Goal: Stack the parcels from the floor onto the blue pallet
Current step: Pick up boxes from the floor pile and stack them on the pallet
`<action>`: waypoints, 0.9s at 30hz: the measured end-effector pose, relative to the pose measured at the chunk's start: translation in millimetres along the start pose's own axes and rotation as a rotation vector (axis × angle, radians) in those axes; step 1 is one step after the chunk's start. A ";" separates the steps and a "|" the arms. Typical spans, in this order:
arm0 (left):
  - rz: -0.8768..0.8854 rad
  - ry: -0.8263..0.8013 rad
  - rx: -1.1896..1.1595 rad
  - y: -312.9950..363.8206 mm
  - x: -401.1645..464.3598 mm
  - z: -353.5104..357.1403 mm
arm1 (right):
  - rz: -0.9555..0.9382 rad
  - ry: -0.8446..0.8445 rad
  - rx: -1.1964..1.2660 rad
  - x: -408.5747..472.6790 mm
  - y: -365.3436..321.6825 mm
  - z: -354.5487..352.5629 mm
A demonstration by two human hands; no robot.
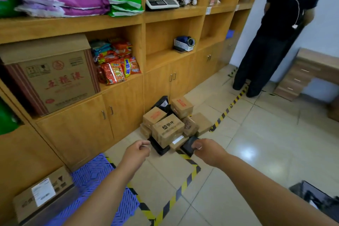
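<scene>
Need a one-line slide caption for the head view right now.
Both hands, left and right, reach toward the parcel pile on the floor; one box sits on the blue pallet.

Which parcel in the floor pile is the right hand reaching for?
Find the parcel pile on the tiles by the wooden cabinets. At its near right corner lies a flat black parcel, under the right hand. Its neighbours are brown cartons; it is dark and thin.
</scene>
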State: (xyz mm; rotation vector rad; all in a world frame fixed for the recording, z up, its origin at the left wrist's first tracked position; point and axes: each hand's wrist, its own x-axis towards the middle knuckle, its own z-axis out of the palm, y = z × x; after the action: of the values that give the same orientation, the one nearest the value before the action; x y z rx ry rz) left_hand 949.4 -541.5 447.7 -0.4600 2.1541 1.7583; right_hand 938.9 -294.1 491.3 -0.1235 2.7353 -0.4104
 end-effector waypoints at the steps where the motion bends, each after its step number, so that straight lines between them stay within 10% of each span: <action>1: -0.005 -0.003 0.000 3.3 5.5 10.0 | 0.011 0.008 0.014 4.8 11.4 -5.7; 27: -0.126 0.114 -0.003 130.6 313.7 77.7 | 0.108 -0.075 0.115 309.4 123.4 -129.2</action>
State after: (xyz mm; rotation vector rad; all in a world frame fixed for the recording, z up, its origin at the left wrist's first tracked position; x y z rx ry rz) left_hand 614.1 -454.6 409.1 -0.6971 2.1471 1.7049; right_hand 600.0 -185.0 461.8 0.0383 2.6232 -0.5195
